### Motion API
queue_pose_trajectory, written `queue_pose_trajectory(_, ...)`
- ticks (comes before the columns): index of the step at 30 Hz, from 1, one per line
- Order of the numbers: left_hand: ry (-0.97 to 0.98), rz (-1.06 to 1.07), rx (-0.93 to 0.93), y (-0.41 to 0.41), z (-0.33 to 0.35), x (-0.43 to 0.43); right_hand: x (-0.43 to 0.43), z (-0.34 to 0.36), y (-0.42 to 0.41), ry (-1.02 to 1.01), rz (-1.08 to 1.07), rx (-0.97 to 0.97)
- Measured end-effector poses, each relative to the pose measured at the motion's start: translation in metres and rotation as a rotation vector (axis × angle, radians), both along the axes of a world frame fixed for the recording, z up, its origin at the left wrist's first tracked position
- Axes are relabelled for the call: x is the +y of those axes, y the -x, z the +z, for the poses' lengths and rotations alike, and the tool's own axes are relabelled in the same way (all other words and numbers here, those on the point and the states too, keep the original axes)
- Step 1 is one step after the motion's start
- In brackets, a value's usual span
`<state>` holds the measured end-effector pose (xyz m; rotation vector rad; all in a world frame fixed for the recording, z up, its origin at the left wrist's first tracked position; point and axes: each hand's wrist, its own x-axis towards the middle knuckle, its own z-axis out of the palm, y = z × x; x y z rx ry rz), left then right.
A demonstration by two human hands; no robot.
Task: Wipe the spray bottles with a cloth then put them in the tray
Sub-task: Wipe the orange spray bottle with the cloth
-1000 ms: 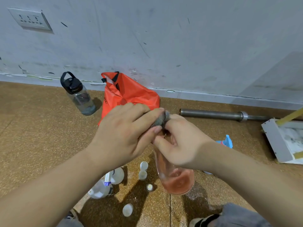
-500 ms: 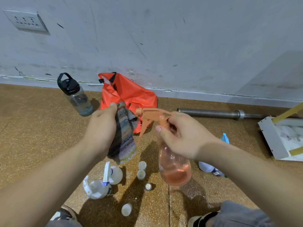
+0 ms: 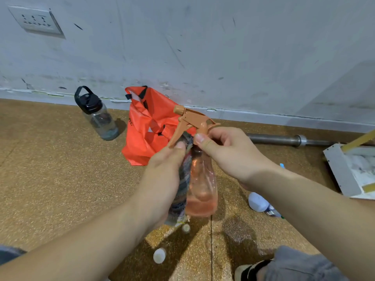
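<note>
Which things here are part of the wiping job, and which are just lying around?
In the job: spray bottle, gripped by the right hand; cloth, in the left hand; tray; white bottle, likely next.
Lying about: water bottle; red bag; metal bar; small caps.

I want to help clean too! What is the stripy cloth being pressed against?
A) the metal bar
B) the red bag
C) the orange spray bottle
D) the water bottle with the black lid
C: the left hand holds the striped cloth against the side of the orange spray bottle, which the right hand grips at the neck.
</note>
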<state>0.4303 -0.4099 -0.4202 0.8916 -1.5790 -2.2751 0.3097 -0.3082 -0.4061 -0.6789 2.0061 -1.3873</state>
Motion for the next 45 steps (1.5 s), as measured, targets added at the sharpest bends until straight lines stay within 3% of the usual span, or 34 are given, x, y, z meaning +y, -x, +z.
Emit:
queue_pose_trajectory(6,-0.048,-0.224,-0.155,-0.006,-0.018,-0.003,0.000,0.013,-0.001,-0.037,-0.015,0.144)
queue_pose_trajectory(10,-0.184,-0.126,-0.079,0.007,-0.003,-0.017,-0.004,0.015,0.001,0.013,0.093,0.199)
queue_pose_trajectory(13,-0.170,-0.147,-0.043,0.014,-0.002,-0.022,-0.006,0.010,-0.001,-0.022,0.134,0.274)
queue_pose_trajectory(22,0.156,-0.563,-0.506,-0.014,-0.046,0.013,0.023,0.000,0.021,-0.108,-0.294,0.271)
queue_pose_trajectory(28,0.227,-0.426,-0.488,0.007,-0.041,0.010,0.052,-0.012,0.018,-0.111,-0.461,0.331)
queue_pose_trajectory(30,0.241,-0.383,-0.490,0.013,-0.042,0.012,0.057,-0.020,0.019,-0.116,-0.531,0.273)
queue_pose_trajectory(34,0.295,-0.388,-0.513,0.024,-0.050,0.028,0.061,-0.054,0.029,0.054,-0.749,-0.060)
queue_pose_trajectory(45,0.176,-0.396,-0.601,0.069,-0.095,0.050,0.087,-0.195,0.089,-0.139,-0.989,-0.337)
